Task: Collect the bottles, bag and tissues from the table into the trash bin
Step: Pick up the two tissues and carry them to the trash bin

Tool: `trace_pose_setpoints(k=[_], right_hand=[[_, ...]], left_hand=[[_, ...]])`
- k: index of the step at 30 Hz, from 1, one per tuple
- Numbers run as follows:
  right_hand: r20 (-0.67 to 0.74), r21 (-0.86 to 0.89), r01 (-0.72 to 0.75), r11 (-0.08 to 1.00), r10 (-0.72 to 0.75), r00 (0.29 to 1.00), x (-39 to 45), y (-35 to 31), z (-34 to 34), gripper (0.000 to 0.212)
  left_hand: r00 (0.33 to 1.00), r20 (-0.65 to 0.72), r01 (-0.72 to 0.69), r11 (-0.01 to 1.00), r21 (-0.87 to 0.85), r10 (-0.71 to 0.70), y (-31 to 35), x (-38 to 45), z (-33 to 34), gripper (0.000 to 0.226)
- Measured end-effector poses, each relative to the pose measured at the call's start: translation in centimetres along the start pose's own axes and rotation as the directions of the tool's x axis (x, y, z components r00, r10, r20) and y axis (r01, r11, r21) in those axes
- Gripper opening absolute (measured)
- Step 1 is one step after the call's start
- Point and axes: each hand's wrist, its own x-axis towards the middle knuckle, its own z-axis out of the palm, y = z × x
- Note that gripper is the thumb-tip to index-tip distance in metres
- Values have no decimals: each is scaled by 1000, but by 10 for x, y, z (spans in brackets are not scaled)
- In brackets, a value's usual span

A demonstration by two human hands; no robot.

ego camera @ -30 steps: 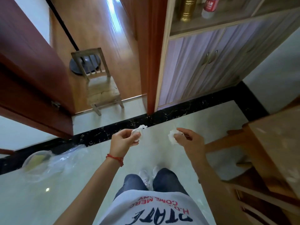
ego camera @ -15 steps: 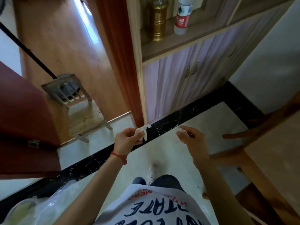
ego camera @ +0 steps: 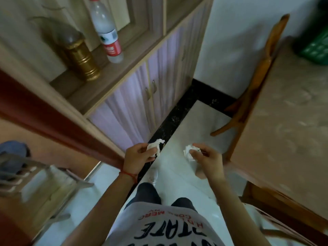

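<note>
My left hand (ego camera: 137,157) pinches a crumpled white tissue (ego camera: 155,146) in front of me, above the black floor border. My right hand (ego camera: 206,156) pinches a second crumpled white tissue (ego camera: 188,151) at about the same height, a short gap to the right. Both hands are held over the pale floor, apart from each other. The table (ego camera: 287,125) with its beige patterned top stands to my right. A clear plastic bottle (ego camera: 108,32) with a red label stands on the cabinet shelf at the upper left. No trash bin shows in the head view.
A wooden cabinet (ego camera: 142,89) with pale doors stands ahead on the left, with a gold jar (ego camera: 81,57) on its shelf. A wooden chair (ego camera: 255,75) stands at the table's far side. A small wooden stool (ego camera: 35,183) is at the left. A green crate (ego camera: 316,48) sits on the table's far end.
The view has swung to the right: the doorway and plastic bag on the floor have left view, and the cabinet and table fill it. Both hands still hold their tissues.
</note>
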Motion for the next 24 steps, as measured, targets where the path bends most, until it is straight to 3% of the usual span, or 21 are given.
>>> trace_pose_setpoints(k=[12, 24], right_hand=[[-274, 89, -76, 993, 98, 957, 106, -40, -5, 17], [-386, 171, -70, 983, 132, 913, 234, -86, -27, 21]], left_hand=[[952, 305, -77, 990, 115, 39, 93, 143, 81, 17], [919, 395, -70, 987, 144, 8, 162, 272, 162, 17]])
